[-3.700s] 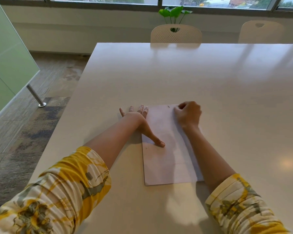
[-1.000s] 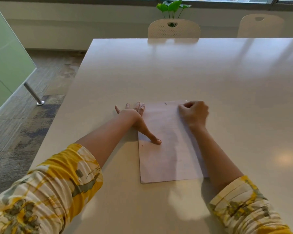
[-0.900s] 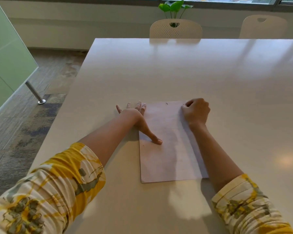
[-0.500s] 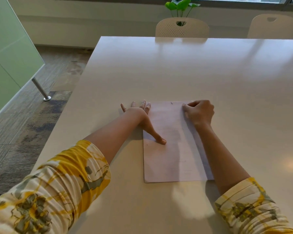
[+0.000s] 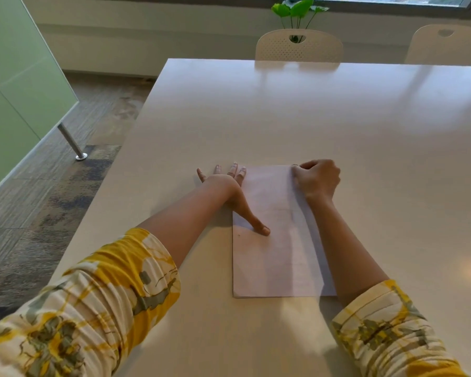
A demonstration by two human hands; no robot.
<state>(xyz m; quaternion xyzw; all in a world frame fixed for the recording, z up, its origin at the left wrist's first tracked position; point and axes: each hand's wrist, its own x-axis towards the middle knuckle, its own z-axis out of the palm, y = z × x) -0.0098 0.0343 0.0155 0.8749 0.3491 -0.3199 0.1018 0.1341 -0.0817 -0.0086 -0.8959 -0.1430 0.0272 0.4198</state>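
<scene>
my fisted right hand (image 5: 317, 180) has crept right along the paper's (image 5: 278, 262) top edge; if the thumb of my flat left hand (image 5: 223, 186) slips on this slick bench (image 5: 283, 118), the crease skews.

**Legible text, labels, numbers: none readable.**
The paper (image 5: 278, 262) lying on the surface (image 5: 283, 118) shows only faint grey lines across its middle and a small dark speck near its left edge. These are too pale and too small to make out as letters or figures.
</scene>
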